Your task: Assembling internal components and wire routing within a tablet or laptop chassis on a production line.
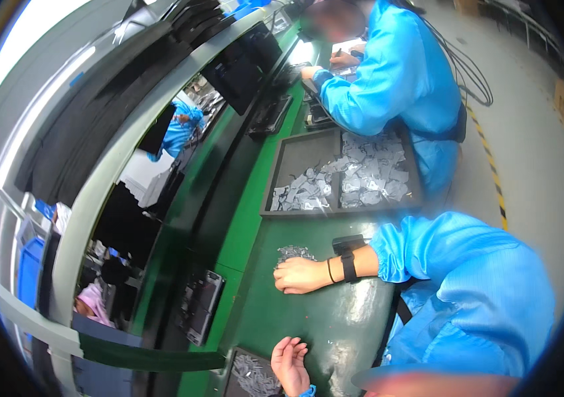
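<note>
My right hand [300, 275] lies on the green bench [315, 311], its fingers curled in beside a small pile of silvery metal bits [295, 253]. What its fingertips hold, if anything, is hidden. A black strap [348, 266] and a thin dark band circle that wrist. Nearer the lower edge, my left hand [290, 366] is raised with its palm up and its fingers loosely bent and apart; nothing shows in it. Beside it sits a dark tray [231, 384] of thin grey metal strips [253, 377]. A small black block [350, 243] rests just behind my right wrist.
A large divided tray [305, 155] holds many flat grey pieces [371, 175]. An opened flat electronic device [204, 308] lies on the line to the left. A co-worker in blue [388, 79] bends over the bench farther off. Dark screens [242, 66] hang above the line.
</note>
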The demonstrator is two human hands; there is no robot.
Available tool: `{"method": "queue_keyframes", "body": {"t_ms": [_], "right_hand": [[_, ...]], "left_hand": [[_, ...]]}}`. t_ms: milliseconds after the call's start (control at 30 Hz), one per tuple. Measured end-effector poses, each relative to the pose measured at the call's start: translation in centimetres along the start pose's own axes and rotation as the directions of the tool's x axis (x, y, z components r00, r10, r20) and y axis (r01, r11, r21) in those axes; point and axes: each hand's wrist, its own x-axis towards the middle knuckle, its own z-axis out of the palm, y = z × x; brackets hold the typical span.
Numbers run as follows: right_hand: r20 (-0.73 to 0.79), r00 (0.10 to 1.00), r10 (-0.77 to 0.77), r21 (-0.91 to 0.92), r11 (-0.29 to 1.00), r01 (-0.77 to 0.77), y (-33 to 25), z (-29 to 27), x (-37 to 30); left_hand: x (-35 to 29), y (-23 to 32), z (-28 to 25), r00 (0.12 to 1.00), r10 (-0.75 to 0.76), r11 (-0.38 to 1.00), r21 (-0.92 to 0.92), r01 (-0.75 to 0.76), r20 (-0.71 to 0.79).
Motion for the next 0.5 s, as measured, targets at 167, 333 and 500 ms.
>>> {"method": "queue_keyframes", "body": {"t_ms": [167, 333, 500], "right_hand": [[0.065, 0.997, 0.027, 0.014, 1.000, -0.028, -0.7, 0.1, 0.6], [0.084, 0.996, 0.018, -0.036, 0.999, -0.015, 1.1, -0.8, 0.8], [0.167, 0.986, 0.027, 0.035, 0.999, -0.033, -3.6, -2.5, 4.0]], "left_hand": [[-0.4, -2.2, 0.5, 0.981, 0.145, 0.971, 0.174, -0.166, 0.126], [-4.4, 8.2, 5.2, 0.712, 0.061, 0.997, -0.077, -0.010, 0.700], [-7.4, 10.6, 4.7, 0.453, 0.502, 0.747, -0.633, 0.201, 0.736]]}}
